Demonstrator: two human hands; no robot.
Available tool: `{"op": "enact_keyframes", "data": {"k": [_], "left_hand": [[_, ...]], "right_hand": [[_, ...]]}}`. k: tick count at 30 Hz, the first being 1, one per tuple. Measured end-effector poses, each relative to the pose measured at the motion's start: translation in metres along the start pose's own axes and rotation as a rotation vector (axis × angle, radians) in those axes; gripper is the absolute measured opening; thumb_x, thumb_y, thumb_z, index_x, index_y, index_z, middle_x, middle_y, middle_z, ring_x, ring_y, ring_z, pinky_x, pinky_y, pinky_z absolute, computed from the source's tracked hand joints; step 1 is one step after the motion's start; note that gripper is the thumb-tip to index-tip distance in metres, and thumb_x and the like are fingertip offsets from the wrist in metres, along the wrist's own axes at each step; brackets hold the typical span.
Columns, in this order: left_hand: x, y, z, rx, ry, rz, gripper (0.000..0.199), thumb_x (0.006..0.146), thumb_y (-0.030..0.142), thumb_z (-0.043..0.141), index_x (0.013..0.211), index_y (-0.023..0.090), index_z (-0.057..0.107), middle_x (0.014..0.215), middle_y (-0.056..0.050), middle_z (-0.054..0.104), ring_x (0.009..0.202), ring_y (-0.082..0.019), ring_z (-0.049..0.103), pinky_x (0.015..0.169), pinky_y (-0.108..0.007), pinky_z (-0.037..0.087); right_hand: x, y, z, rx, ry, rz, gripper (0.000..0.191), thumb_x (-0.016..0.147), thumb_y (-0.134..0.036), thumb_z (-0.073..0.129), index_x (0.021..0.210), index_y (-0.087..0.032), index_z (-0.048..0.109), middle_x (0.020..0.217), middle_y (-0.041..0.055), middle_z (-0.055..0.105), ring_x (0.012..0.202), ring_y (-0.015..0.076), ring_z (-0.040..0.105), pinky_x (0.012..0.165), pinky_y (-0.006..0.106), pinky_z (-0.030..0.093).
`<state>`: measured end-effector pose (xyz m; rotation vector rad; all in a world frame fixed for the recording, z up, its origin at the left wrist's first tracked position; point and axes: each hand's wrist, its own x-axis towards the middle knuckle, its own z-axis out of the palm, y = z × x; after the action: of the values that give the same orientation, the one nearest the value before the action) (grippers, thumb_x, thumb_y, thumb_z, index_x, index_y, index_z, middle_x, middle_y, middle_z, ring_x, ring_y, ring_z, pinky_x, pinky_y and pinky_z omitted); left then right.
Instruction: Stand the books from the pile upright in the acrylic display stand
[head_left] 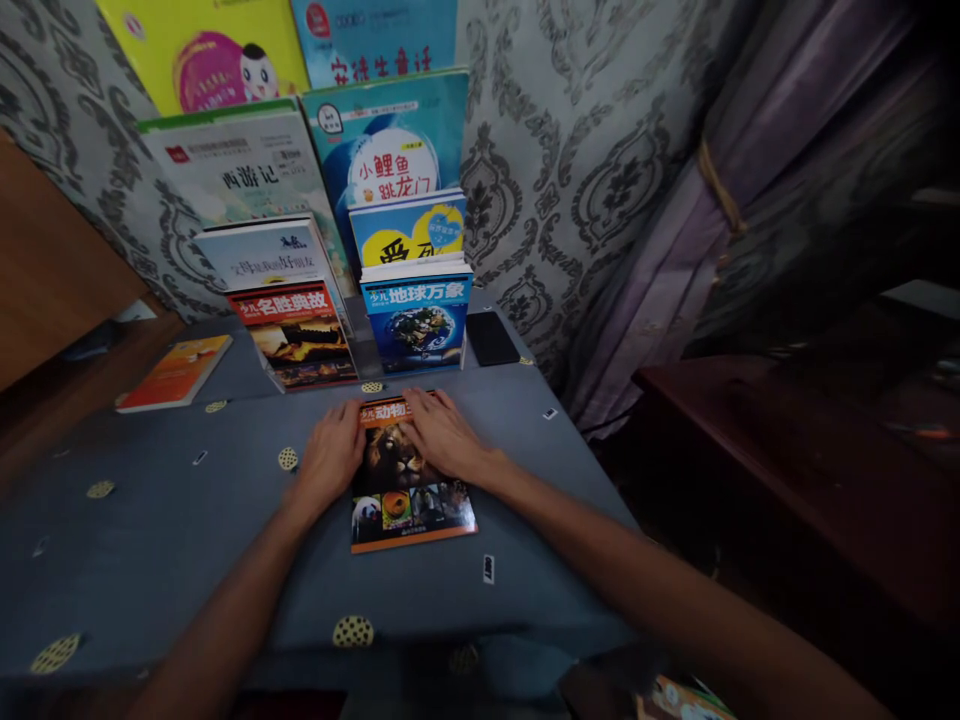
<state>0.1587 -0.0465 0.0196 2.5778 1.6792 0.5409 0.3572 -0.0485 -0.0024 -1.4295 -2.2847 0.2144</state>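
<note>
A book with a lion on its cover (409, 508) lies flat on the blue-grey tablecloth (247, 500), near the middle of the table. My left hand (334, 450) rests at the book's upper left edge, fingers together and pointing forward. Across the book's upper right part lies my right hand (444, 432), its fingers stretched over the cover and hiding part of the title. Just beyond the hands stand a red-topped book (296, 335) on the left and a blue book with a globe (420, 325) on the right.
More books stand in tiers behind, among them a grey-white one (244, 170) and a teal one (390, 130). An orange book (176, 373) lies at the left. A dark flat object (491, 338) is at the back right. Patterned wall and purple curtain (637, 310) border the table.
</note>
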Motion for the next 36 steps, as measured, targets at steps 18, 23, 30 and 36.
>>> {"op": "enact_keyframes", "data": {"k": [18,23,30,36], "left_hand": [[-0.026,0.039,0.012,0.067,-0.124,0.428,0.044,0.098,0.043,0.050,0.134,0.019,0.055,0.147,-0.015,0.052,0.146,-0.034,0.033,0.117,-0.056,0.030],[-0.057,0.062,0.009,0.059,-0.206,0.682,0.054,0.099,0.051,0.046,0.144,0.021,0.047,0.155,-0.014,0.044,0.150,-0.029,0.028,0.121,-0.055,0.024],[-0.063,0.067,-0.001,0.062,-0.232,0.596,0.059,0.093,0.060,0.052,0.141,0.025,0.050,0.151,-0.012,0.050,0.145,-0.033,0.036,0.115,-0.061,0.030],[-0.062,0.085,-0.014,0.176,-0.204,0.300,0.054,0.092,0.052,0.059,0.133,0.016,0.055,0.128,-0.015,0.064,0.119,-0.031,0.059,0.099,-0.049,0.049]], "right_hand": [[-0.010,0.022,-0.016,-0.003,0.018,0.067,0.031,0.101,-0.022,0.042,0.125,-0.014,0.060,0.123,0.0131,0.065,0.113,0.0274,0.053,0.097,0.040,0.040],[-0.010,0.024,-0.014,-0.004,0.023,0.048,0.028,0.101,-0.022,0.043,0.119,-0.014,0.063,0.120,0.0121,0.066,0.111,0.0267,0.053,0.095,0.040,0.039],[-0.007,0.035,-0.013,0.113,0.076,0.072,0.031,0.098,-0.017,0.044,0.124,-0.014,0.061,0.121,0.0114,0.068,0.110,0.0239,0.057,0.098,0.038,0.041],[-0.006,0.036,-0.026,0.274,0.124,0.155,0.032,0.101,-0.020,0.044,0.125,-0.011,0.063,0.110,0.0098,0.073,0.098,0.0197,0.064,0.089,0.030,0.044]]}}
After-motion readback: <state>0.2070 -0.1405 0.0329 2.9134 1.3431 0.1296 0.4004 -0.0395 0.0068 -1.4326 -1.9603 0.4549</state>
